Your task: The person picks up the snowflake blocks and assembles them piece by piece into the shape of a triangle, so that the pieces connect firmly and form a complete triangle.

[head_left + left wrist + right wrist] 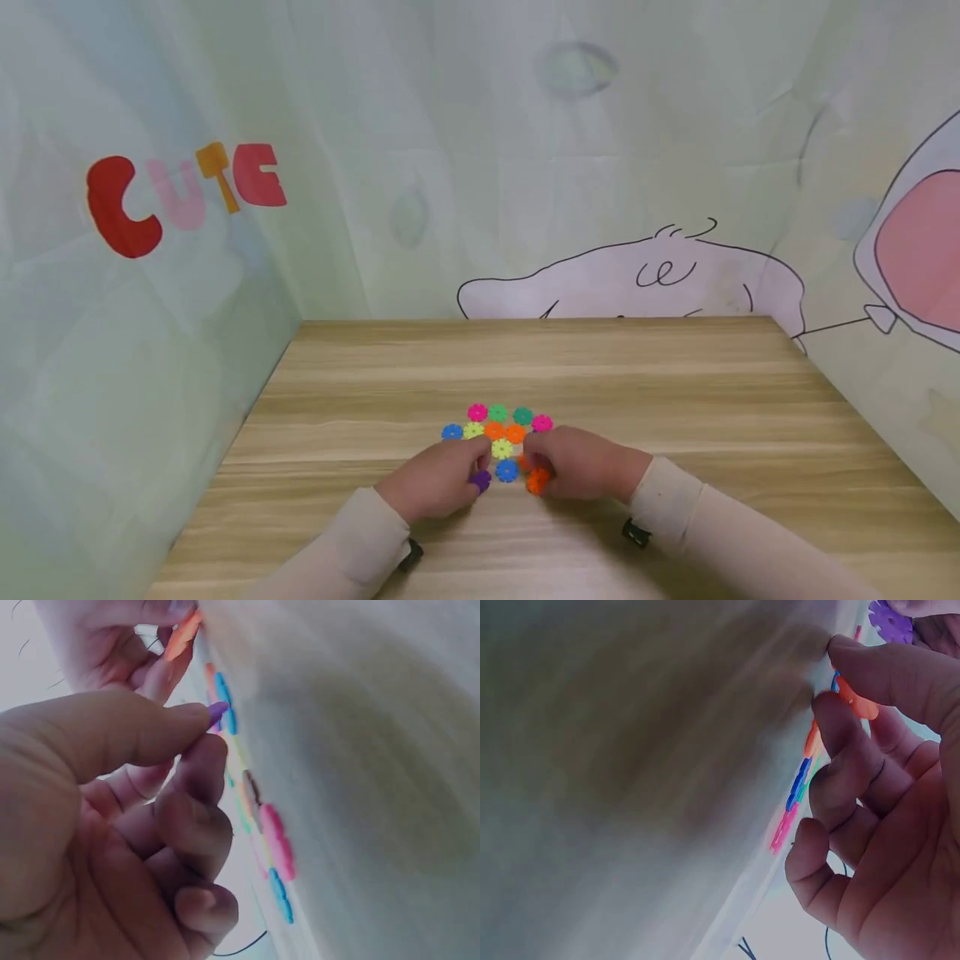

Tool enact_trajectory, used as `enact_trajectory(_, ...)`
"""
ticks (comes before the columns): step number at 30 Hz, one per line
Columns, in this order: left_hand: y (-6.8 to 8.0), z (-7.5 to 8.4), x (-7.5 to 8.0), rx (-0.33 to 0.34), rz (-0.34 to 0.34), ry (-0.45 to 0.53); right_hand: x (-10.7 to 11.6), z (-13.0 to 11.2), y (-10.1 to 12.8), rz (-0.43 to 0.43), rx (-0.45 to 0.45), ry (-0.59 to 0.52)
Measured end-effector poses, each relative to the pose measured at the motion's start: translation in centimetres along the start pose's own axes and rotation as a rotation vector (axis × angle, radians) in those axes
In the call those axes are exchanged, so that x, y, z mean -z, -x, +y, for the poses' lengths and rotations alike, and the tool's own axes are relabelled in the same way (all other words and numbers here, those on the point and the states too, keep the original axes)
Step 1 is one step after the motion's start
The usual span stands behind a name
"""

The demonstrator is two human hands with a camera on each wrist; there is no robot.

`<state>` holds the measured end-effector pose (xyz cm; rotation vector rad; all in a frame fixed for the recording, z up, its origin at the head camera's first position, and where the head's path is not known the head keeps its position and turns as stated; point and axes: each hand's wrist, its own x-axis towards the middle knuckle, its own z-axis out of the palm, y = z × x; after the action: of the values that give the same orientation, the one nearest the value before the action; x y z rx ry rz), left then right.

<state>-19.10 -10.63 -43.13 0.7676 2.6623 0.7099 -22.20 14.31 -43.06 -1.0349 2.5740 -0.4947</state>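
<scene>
My left hand [441, 478] pinches a purple snowflake disc [482, 481] between thumb and index finger, just above the table; its edge shows in the left wrist view. Across from it, my right hand [588, 463] holds an orange snowflake disc [537, 482] by thumb and fingertips. Between the hands lies a blue disc [507, 471], with a yellow disc [502, 449] behind it. Farther back are orange discs [494, 431], a pink disc [477, 412], green discs [522, 416] and another blue disc [452, 432]. My hands partly cover some discs.
The wood-grain table [360, 375] meets a pale printed curtain [390, 167] at the back and both sides. A dark clip-like piece [636, 533] sits under the right cuff, and a similar black piece [410, 554] under the left.
</scene>
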Motion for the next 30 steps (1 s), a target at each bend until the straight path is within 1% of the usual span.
enact_trajectory(2,0.2,-0.2,0.3,-0.011,0.019,0.033,-0.2,0.1,0.2,0.006,0.0,-0.047)
enact_trajectory(4,0.4,-0.4,0.6,-0.021,0.044,0.071,-0.4,0.2,0.3,0.013,0.011,-0.118)
enact_trajectory(7,0.8,-0.5,1.2,-0.032,0.09,0.152,-0.4,0.2,0.6,0.045,0.035,-0.272)
enact_trajectory(9,1.0,-0.3,1.6,-0.031,0.121,0.222,-0.1,0.0,0.7,0.095,0.051,-0.391)
enact_trajectory(12,1.3,0.1,2.2,-0.034,0.196,0.321,0.8,-0.8,0.9,0.191,0.071,-0.544)
enact_trajectory(14,1.4,0.5,2.4,-0.04,0.255,0.388,1.4,-1.4,1.1,0.243,0.063,-0.629)
enact_trajectory(18,1.7,1.2,2.6,-0.074,0.38,0.507,2.5,-2.7,1.3,0.286,0.046,-0.767)
enact_trajectory(21,2.0,1.5,2.6,-0.116,0.465,0.565,3.1,-3.6,1.3,0.304,0.044,-0.83)
enact_trajectory(25,2.2,1.9,2.3,-0.19,0.563,0.613,3.3,-4.3,1.1,0.338,0.068,-0.859)
enact_trajectory(27,2.3,2.0,2.1,-0.231,0.588,0.648,3.3,-4.6,1.2,0.357,0.082,-0.869)
enact_trajectory(30,2.3,2.2,1.8,-0.27,0.61,0.688,3.2,-4.9,1.3,0.37,0.094,-0.883)
